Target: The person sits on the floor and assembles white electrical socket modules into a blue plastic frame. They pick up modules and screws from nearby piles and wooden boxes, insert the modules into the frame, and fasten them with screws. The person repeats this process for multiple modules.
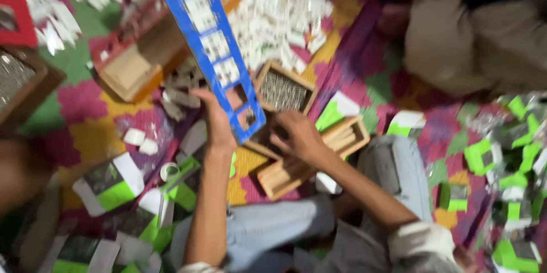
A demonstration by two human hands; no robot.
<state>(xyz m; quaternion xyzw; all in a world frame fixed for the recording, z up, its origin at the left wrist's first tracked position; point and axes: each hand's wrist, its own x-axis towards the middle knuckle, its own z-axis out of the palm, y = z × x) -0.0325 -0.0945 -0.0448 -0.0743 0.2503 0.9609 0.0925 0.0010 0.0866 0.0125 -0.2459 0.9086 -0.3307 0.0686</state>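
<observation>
Left hand [215, 122] grips the lower end of a long blue plastic slotted frame [212, 45], which extends toward 11 o'clock. Right hand [301, 136], fingers curled, rests at 3 o'clock on an open shallow wooden tray [347, 136]; whether it holds anything cannot be told.

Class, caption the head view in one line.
Left hand holds a long blue slotted frame; right hand reaches beneath it.

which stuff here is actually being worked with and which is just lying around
In hand:
left hand holding the blue slotted frame
right hand over the wooden tray

Lying about:
pile of white pieces
green-and-white packets
orange wooden box
patterned mat
</observation>
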